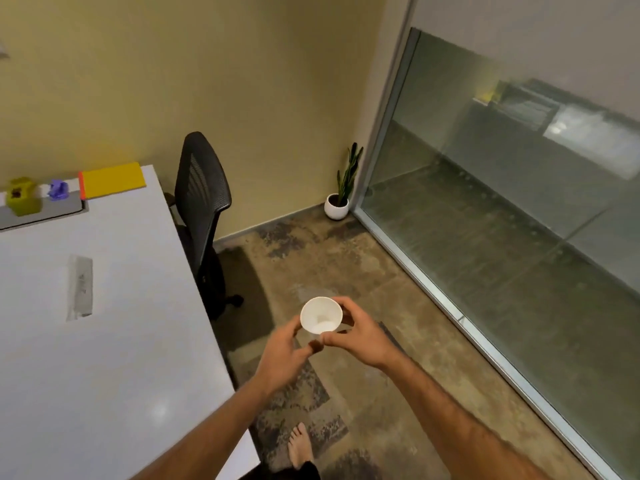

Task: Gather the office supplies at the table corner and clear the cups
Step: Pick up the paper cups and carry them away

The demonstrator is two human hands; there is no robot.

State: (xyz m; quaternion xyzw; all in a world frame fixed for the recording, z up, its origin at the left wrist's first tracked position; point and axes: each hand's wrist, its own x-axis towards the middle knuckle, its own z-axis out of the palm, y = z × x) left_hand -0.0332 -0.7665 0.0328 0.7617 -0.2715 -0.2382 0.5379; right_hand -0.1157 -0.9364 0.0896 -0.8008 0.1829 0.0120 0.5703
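Note:
A white paper cup (321,315) is held out over the floor, to the right of the white table (104,358), its open mouth facing me. My right hand (360,336) is wrapped around its right side and my left hand (284,353) touches its lower left side with fingertips. At the table's far corner lie a yellow notebook (112,180), a small purple object (58,190) and a green-yellow container (21,197) on a grey pad (52,211). A clear plastic wrapper (80,287) lies mid-table.
A black mesh office chair (201,202) stands against the table's right edge. A potted plant (341,195) sits in the room corner. A glass wall (502,202) runs along the right. My bare foot (299,445) is on the patterned carpet.

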